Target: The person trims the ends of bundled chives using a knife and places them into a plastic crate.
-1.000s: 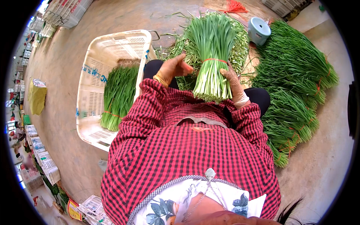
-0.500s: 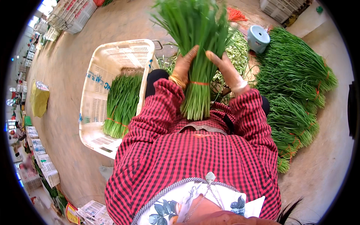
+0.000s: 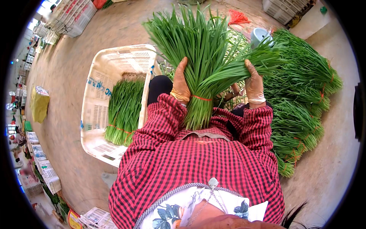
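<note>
A large bundle of green garlic chives [image 3: 200, 74] stands in front of me, cut ends toward my lap and leaf tips fanned away. An orange band [image 3: 201, 98] ties it near the base. My left hand [image 3: 180, 82], in a thin glove, grips the bundle's left side just above the band, thumb up and fingers hidden behind the leaves. Gloved as well, my right hand [image 3: 254, 84] holds a portion of the leaves bent out to the right, thumb over them. Left of me, a white plastic crate [image 3: 95, 114] holds tied chives [image 3: 125, 108].
On my right lies a big pile of tied chive bundles [image 3: 301, 99]. A light blue stool [image 3: 260, 36] stands beyond it, near red ties [image 3: 238, 17]. Loose trimmings [image 3: 236, 40] lie behind the bundle. Stacked crates [image 3: 74, 19] and a yellow sack [image 3: 39, 104] are farther left.
The hands have moved apart. My right hand has drawn part of the leaves out to the right, and the bundle has spread and come slightly nearer to me.
</note>
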